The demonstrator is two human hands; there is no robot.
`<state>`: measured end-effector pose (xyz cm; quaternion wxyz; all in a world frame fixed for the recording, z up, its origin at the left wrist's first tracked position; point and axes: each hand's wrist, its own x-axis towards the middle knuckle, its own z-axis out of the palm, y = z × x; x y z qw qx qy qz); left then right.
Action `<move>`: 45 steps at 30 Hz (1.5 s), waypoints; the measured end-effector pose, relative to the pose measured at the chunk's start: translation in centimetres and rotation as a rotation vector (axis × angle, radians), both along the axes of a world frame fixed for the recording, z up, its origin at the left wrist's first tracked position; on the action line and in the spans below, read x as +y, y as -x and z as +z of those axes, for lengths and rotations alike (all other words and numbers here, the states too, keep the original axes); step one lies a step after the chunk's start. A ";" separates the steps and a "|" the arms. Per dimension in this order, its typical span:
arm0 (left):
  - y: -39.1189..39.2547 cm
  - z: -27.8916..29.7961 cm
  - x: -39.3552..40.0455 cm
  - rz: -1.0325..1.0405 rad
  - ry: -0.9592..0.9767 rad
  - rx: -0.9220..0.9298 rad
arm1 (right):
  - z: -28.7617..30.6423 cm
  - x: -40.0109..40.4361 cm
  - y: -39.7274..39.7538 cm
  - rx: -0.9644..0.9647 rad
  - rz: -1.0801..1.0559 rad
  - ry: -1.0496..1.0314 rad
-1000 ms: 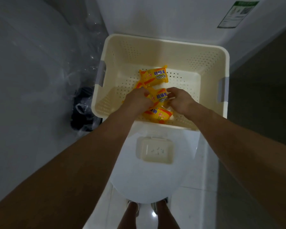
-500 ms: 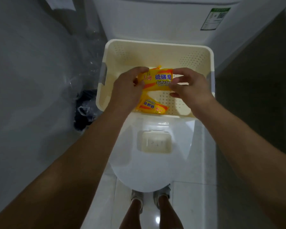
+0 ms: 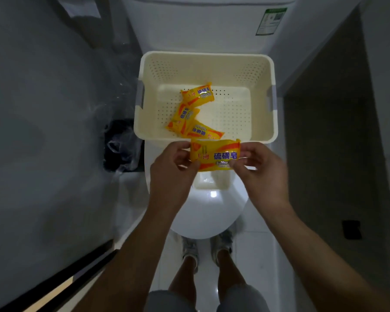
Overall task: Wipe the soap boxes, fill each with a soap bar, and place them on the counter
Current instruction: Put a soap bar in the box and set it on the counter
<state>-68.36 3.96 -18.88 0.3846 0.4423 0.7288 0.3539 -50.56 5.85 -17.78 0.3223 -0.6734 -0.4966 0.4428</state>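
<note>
A yellow wrapped soap bar (image 3: 215, 155) is held in the air between both hands, just above a cream soap box (image 3: 212, 180) that sits open on the closed toilet lid (image 3: 208, 212). My left hand (image 3: 172, 167) pinches the wrapper's left end and my right hand (image 3: 257, 167) pinches its right end. Three more wrapped soap bars (image 3: 193, 113) lie in the cream perforated basket (image 3: 262, 136) behind. The held soap and my hands hide most of the soap box.
The basket rests at the back of the toilet, against the white tank (image 3: 200, 25). A dark bin with a plastic liner (image 3: 122, 145) stands on the floor to the left. Grey walls close in on both sides. My feet (image 3: 207, 246) stand before the bowl.
Both hands lifted one wrapped soap bar out of the basket and brought it toward me, to above the soap box on the lid. Three bars stay in the basket.
</note>
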 end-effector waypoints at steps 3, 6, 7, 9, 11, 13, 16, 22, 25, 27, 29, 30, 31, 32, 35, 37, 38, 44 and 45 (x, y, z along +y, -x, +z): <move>-0.7 -2.3 -1.2 -0.025 0.057 0.003 | -2.4 -1.1 -0.6 -0.047 0.002 0.035; -1.3 -4.8 -2.2 -0.032 0.116 0.019 | -5.2 -1.3 -0.8 -0.108 0.031 0.089; -1.5 -5.7 -2.4 -0.028 0.134 0.027 | -6.1 -1.2 -0.8 -0.137 0.039 0.106; -1.8 -7.2 -2.6 -0.016 0.155 0.043 | -8.0 -0.8 -0.7 -0.216 0.066 0.150; -2.2 -8.6 -2.3 -0.005 0.168 0.066 | -9.5 -0.3 -0.7 -0.291 0.086 0.202; -2.4 -9.8 -1.8 -0.004 0.181 0.102 | -10.9 0.1 -0.7 -0.331 0.091 0.241; -2.5 -11.3 -1.1 -0.041 0.222 0.185 | -12.4 0.7 -0.5 -0.322 0.061 0.296; -2.8 -12.6 -0.6 -0.149 0.339 0.333 | -13.8 0.9 -0.3 -0.455 0.158 0.350; -2.8 -12.9 -0.2 -0.185 0.354 0.384 | -13.9 1.3 -0.2 -0.521 0.221 0.341; -2.7 -12.9 -0.1 -0.168 0.365 0.367 | -13.9 1.5 -0.1 -0.562 0.269 0.344; -2.7 -13.0 0.0 -0.143 0.372 0.346 | -13.9 1.6 0.0 -0.595 0.304 0.351; -2.6 -13.0 0.0 -0.130 0.376 0.337 | -14.0 1.6 0.0 -0.616 0.326 0.354; -2.6 -13.0 0.1 -0.121 0.379 0.329 | -14.0 1.7 0.1 -0.644 0.349 0.359; -2.6 -13.1 0.1 -0.115 0.381 0.324 | -14.0 1.7 0.2 -0.676 0.370 0.364; -2.5 -13.2 0.2 -0.097 0.392 0.323 | -14.0 1.9 0.4 -0.743 0.405 0.363; -2.5 -13.1 0.4 -0.094 0.403 0.346 | -14.1 1.9 0.5 -0.740 0.412 0.358; -2.5 -12.9 0.5 -0.097 0.410 0.358 | -14.1 2.0 0.4 -0.721 0.403 0.360; -1.9 -11.8 1.3 -0.070 0.329 0.305 | -13.7 1.8 -0.8 -0.568 0.162 0.320; -1.8 -11.5 1.3 -0.075 0.298 0.279 | -13.6 1.8 -1.0 -0.533 0.152 0.284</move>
